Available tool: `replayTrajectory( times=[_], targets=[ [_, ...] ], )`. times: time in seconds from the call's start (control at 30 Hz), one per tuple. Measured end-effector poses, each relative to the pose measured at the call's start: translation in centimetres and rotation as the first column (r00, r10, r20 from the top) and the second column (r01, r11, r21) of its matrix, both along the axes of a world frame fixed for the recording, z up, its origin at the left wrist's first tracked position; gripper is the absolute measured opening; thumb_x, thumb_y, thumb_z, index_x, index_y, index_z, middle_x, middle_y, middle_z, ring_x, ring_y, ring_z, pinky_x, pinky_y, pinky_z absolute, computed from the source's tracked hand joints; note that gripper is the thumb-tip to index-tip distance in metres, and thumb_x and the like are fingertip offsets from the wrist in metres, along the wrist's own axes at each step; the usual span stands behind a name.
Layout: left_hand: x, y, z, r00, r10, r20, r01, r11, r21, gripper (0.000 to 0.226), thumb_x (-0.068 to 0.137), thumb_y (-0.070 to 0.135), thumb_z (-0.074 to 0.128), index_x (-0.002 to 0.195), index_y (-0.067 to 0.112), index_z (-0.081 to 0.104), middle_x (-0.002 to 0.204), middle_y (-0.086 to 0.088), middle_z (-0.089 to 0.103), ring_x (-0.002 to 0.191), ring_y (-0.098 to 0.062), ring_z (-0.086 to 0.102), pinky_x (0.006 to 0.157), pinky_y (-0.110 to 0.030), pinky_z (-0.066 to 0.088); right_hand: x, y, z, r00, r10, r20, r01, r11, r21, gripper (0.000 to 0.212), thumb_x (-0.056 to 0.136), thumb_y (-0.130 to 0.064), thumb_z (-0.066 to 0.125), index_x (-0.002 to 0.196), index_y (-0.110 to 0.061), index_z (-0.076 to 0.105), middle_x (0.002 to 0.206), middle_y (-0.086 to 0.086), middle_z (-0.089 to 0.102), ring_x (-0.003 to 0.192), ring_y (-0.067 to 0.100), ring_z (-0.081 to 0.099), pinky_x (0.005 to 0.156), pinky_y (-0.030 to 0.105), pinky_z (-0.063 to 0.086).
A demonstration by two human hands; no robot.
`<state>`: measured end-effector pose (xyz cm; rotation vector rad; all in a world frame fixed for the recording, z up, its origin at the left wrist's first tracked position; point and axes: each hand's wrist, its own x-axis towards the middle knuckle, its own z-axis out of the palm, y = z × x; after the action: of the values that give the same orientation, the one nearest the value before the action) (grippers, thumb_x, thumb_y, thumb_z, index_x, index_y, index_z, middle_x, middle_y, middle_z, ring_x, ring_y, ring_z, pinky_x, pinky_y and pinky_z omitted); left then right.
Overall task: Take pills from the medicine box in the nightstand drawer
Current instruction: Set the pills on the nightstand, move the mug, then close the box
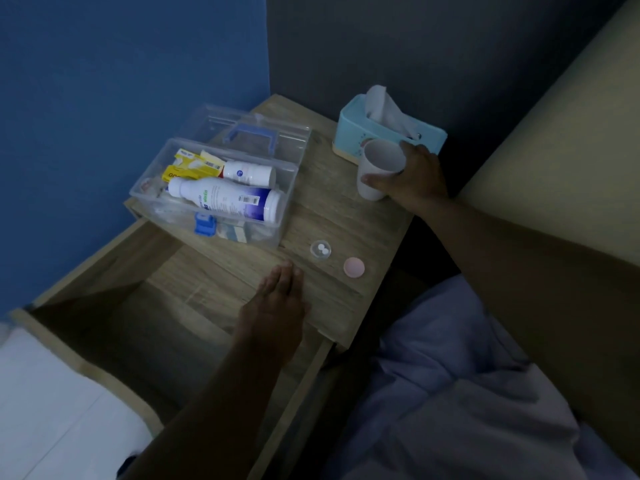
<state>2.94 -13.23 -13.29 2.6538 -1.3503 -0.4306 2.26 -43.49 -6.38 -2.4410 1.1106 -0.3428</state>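
Right hand (412, 178) wrapped around white paper cup (379, 168) beside tissue box (388, 133). Left hand (277, 299) flat, fingers straight, holding nothing, on nightstand (346, 216) front edge above open drawer (138, 306). Clear medicine box (214, 188) open on top, bottles inside. Two white pills (322, 250) in small clear cap, pink lid (354, 267) just beside.
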Motion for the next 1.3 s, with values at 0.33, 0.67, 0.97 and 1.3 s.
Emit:
replayTrajectory(
  times=[0.33, 0.67, 0.97, 1.3],
  targets=[
    [0.0, -0.2, 0.6, 0.999, 0.006, -0.042, -0.005, 1.000, 0.026, 0.063, 0.103, 0.034, 0.030, 0.156, 0.009, 0.006, 0.165, -0.012, 0.003, 0.152, -0.025, 0.002, 0.123, -0.036, 0.008, -1.2, 1.3, 2.7, 0.977, 0.184, 0.106, -0.188, 0.981, 0.038, 0.073, 0.054, -0.048, 0.093, 0.116, -0.020, 0.065, 0.117, -0.003, 0.066, 0.110, 0.017, 0.061, 0.089, 0.036, 0.054],
    [-0.1, -0.3, 1.1, 0.996, 0.044, -0.083, -0.043, 0.999, 0.009, 0.062, 0.102, 0.029, 0.035, 0.155, 0.009, 0.010, 0.165, -0.010, 0.007, 0.152, -0.024, 0.006, 0.123, -0.037, 0.014, -3.3, 6.0, 3.1, 0.945, 0.324, 0.046, -0.326, 0.945, 0.032, 0.084, 0.054, -0.045, 0.093, 0.126, -0.018, 0.061, 0.125, 0.001, 0.064, 0.114, 0.019, 0.060, 0.097, 0.042, 0.052],
    [0.0, -0.4, 0.5, 0.991, 0.062, -0.119, -0.066, 0.997, -0.029, 0.065, 0.101, 0.031, 0.040, 0.155, 0.010, 0.011, 0.164, -0.009, 0.010, 0.151, -0.023, 0.008, 0.120, -0.036, 0.017, -3.9, 7.4, 2.1, 0.949, 0.315, 0.009, -0.315, 0.947, 0.064, 0.086, 0.050, -0.046, 0.094, 0.125, -0.021, 0.062, 0.124, 0.002, 0.063, 0.113, 0.020, 0.060, 0.094, 0.043, 0.053],
    [1.1, 0.8, 2.0, 0.967, 0.019, -0.254, -0.024, 1.000, -0.016, 0.073, 0.097, 0.028, 0.051, 0.156, 0.013, 0.010, 0.165, -0.006, 0.006, 0.151, -0.021, 0.006, 0.121, -0.040, 0.019, -3.9, 7.8, 2.4, 0.947, 0.291, -0.134, -0.280, 0.956, 0.091, 0.099, 0.052, -0.056, 0.090, 0.136, -0.024, 0.050, 0.132, 0.001, 0.056, 0.120, 0.021, 0.056, 0.092, 0.033, 0.047]
  ],
)
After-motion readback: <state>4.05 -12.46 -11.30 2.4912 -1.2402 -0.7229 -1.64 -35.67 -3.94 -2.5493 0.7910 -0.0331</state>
